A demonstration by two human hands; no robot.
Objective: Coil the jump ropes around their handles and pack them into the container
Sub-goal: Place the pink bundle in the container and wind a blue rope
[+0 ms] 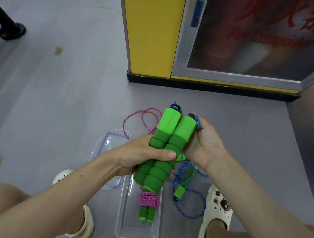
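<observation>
Handles of thick green foam (168, 133), two of them pressed side by side and tilted away from the person, sit between both hands above the floor. The left hand (141, 155) grips the pair low down, its thumb laid across the front and its fingers curled round the back. The right hand (204, 143) holds the upper part of the right-hand handle from the side, fingers wrapped behind it, with the thumb up by the blue cord end at the top. A speckled blue rope (191, 207) hangs from under the hands and lies in loose loops on the grey floor (51, 101), just beside the right cream clog (218, 208). A small green piece (179, 192) lies among those loops; it may be another handle, though I cannot tell. Directly below the held pair stands a clear rectangular plastic container (132, 233), and in it lies a finished bundle (148, 199): green handles with pink rope wound tight round them. The container's clear lid (107, 139) lies flat to its left, partly under the left forearm. A loose pink rope (142, 116) loops on the floor beyond the lid. Behind stand a yellow pillar (153, 24) and a glass-fronted fire extinguisher cabinet (248, 40).
</observation>
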